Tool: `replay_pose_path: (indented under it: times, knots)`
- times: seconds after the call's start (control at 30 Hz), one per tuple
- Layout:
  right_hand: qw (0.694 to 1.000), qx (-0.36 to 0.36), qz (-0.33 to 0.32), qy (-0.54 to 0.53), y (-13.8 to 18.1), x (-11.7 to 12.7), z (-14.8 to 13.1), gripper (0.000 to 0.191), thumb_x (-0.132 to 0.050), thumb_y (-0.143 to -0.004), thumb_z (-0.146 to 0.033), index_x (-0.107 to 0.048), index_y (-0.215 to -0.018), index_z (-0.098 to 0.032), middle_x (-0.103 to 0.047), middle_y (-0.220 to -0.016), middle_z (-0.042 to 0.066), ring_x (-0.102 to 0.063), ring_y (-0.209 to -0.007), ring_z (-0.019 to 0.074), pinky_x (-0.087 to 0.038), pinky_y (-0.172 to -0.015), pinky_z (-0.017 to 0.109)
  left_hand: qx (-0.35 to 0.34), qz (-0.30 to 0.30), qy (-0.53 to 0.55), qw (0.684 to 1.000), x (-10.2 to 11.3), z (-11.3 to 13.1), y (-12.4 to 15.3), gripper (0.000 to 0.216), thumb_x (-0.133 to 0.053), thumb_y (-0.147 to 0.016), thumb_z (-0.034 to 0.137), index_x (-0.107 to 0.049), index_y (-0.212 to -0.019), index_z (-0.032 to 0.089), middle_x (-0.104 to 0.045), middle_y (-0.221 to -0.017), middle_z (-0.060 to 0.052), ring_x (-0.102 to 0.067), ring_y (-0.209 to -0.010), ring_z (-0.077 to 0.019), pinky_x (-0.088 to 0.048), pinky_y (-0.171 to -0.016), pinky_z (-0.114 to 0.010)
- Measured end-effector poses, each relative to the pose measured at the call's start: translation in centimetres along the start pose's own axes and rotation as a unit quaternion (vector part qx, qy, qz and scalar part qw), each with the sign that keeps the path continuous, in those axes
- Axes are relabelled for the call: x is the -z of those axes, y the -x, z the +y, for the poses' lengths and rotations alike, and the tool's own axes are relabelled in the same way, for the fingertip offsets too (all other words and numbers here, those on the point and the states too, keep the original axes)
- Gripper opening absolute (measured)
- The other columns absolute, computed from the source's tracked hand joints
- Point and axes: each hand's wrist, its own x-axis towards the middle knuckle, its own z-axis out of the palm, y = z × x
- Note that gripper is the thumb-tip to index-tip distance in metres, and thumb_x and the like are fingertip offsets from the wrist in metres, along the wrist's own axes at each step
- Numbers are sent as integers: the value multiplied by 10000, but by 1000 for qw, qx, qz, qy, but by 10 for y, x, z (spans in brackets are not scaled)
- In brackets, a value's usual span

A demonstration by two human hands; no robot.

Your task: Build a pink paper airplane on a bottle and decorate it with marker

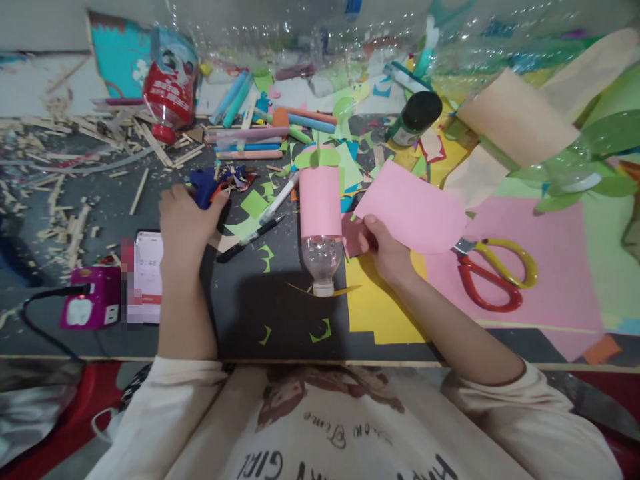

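My right hand [387,248] is closed at the lower left edge of a piece of pink paper [415,208], pinching it. My left hand [187,217] curls around a dark blue object [204,187] whose kind I cannot make out; its fingertips are partly hidden. Between the hands is a clear plastic bottle [323,257], cap towards me, with a pink paper wrap [320,200] around its body and green paper leaf shapes [317,158] at its far end. A thin yellow strip [345,291] lies by the cap. Scissors [497,273] with red and yellow handles reach under the pink paper's right edge.
On the left are a phone [149,277], a purple plug adapter [90,298] with a cable, and scattered wooden sticks [75,220]. Markers [250,147], paper scraps, a red-labelled bottle [170,90] and a black-capped bottle [415,120] stand or lie behind. Coloured sheets [540,247] cover the right.
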Motion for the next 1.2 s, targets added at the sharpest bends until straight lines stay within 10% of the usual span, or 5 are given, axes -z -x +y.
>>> replay_pose_path:
  times: [0.37, 0.57, 0.7, 1.2]
  knots:
    - [992, -71, -55, -92, -2, -4, -5, 643, -506, -893, -702, -390, -454, -246, -268, -346, -73, -349, -375, 97, -410, -482, 274, -8, 34, 10, 999, -4, 21, 2, 507, -769, -525, 227, -338, -789, 270, -451, -868, -23, -502, -897, -279, -372, -918, -477]
    - [979, -118, -53, -156, -9, -2, -6, 535, -622, -763, -754, -509, -621, -250, -326, -352, -122, -290, -331, 75, -352, -414, 251, -129, 90, 143, 977, -13, 41, 25, 449, -739, -628, 426, -440, -910, 247, -525, -794, -3, -554, -847, -239, -463, -836, -398]
    - [973, -121, -58, -190, -11, -1, -7, 490, -675, -737, -712, -526, -669, -251, -338, -354, -133, -294, -322, 74, -329, -396, 248, -180, -19, 158, 971, -18, 59, 50, 670, -820, -615, 620, -556, -1066, 200, -685, -1112, -103, -645, -1026, -278, -532, -920, -403]
    - [977, -113, -106, -145, -10, 4, -6, 588, -596, -797, -765, -481, -554, -243, -313, -362, -98, -315, -374, 78, -384, -445, 245, -188, -42, 120, 974, -28, 37, 60, 387, -771, -572, 371, -608, -894, 233, -618, -846, -44, -659, -859, -300, -549, -811, -444]
